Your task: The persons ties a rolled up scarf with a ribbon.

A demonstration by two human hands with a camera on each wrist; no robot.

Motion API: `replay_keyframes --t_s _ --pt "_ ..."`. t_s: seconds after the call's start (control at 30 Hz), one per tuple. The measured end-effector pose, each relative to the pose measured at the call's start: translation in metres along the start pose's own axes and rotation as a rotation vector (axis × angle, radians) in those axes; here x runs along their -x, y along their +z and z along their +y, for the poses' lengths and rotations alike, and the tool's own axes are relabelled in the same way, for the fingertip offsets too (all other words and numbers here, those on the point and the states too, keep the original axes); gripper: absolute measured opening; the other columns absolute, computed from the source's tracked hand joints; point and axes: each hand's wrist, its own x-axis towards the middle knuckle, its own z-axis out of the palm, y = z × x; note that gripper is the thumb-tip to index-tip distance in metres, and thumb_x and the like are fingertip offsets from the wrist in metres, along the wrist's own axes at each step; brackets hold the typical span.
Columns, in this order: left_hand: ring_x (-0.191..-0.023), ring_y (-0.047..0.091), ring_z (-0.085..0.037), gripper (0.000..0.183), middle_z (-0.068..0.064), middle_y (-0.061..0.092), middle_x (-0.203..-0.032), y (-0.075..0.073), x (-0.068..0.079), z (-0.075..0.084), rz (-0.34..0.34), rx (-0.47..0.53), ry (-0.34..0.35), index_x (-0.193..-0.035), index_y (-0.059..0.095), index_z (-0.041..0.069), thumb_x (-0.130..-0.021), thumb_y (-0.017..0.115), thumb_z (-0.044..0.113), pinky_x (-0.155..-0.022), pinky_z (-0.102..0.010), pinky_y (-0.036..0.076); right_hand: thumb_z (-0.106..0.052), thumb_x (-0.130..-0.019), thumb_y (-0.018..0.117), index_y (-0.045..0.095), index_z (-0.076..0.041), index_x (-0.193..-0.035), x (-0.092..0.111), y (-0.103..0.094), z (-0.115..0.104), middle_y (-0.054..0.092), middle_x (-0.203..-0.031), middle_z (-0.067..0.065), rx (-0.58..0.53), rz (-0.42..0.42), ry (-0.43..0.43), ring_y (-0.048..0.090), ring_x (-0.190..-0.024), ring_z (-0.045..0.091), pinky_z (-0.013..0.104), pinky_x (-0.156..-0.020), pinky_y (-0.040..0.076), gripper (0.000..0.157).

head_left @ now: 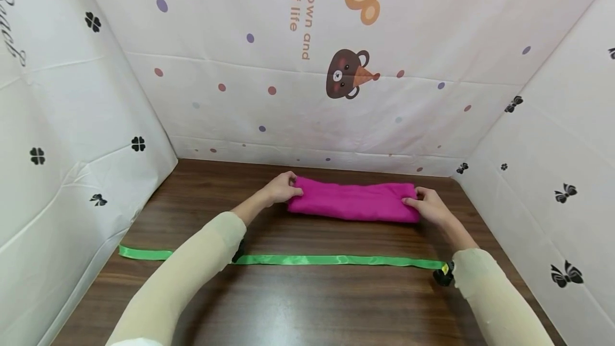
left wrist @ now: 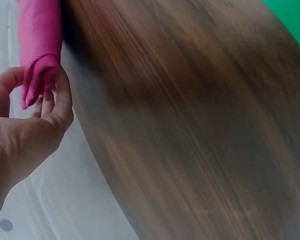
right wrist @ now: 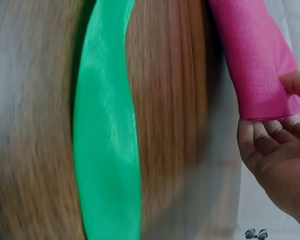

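A bright pink cloth, folded or rolled into a long bundle, lies crosswise near the back of the table. My left hand pinches its left end, thumb on one side and fingers on the other. At the opposite end my right hand grips the cloth the same way. In the left wrist view, folded layers show at the end of the pink cloth between thumb and fingers. The right wrist view has the right hand's fingers under the cloth's end and the thumb on top.
A long green ribbon stretches across the brown wooden table in front of the cloth, passing under the left forearm. White printed sheets stand as walls behind and at both sides. Black wrist devices show at both sleeves.
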Motion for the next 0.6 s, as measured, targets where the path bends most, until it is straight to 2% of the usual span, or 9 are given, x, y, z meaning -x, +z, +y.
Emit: replay_keyframes --t_s 0.13,0.37,0.6 --pt "-0.098 0.067 -0.024 0.056 -0.021 0.059 -0.124 -0.009 0.004 -0.002 -0.016 0.02 -0.028 -0.146 0.046 -0.007 -0.1 0.07 0.016 -0.081 -0.035 0.062 -0.022 -0.104 0.069 0.06 0.005 -0.107 -0.003 0.008 -0.007 0.061 -0.086 0.007 0.03 0.005 -0.006 0.056 -0.076 0.016 0.028 -0.066 0.048 0.028" --pt "-0.115 0.067 -0.031 0.063 -0.028 0.055 -0.141 -0.024 0.008 -0.004 -0.043 0.038 -0.076 -0.15 0.04 -0.012 -0.102 0.069 0.016 -0.088 -0.038 0.062 -0.02 -0.103 0.068 0.061 0.005 -0.108 -0.008 0.018 -0.017 0.062 -0.086 0.008 0.086 0.009 -0.008 0.056 -0.077 0.019 0.029 -0.068 0.047 0.026" --pt "-0.117 0.066 -0.03 0.063 -0.028 0.055 -0.142 -0.037 0.014 -0.007 -0.103 0.055 -0.105 -0.153 0.038 -0.014 -0.103 0.067 0.012 -0.093 -0.04 0.061 -0.021 -0.101 0.07 0.061 0.003 -0.103 -0.01 0.027 -0.026 0.06 -0.083 0.007 0.073 0.001 -0.031 0.055 -0.076 0.018 0.029 -0.067 0.046 0.026"
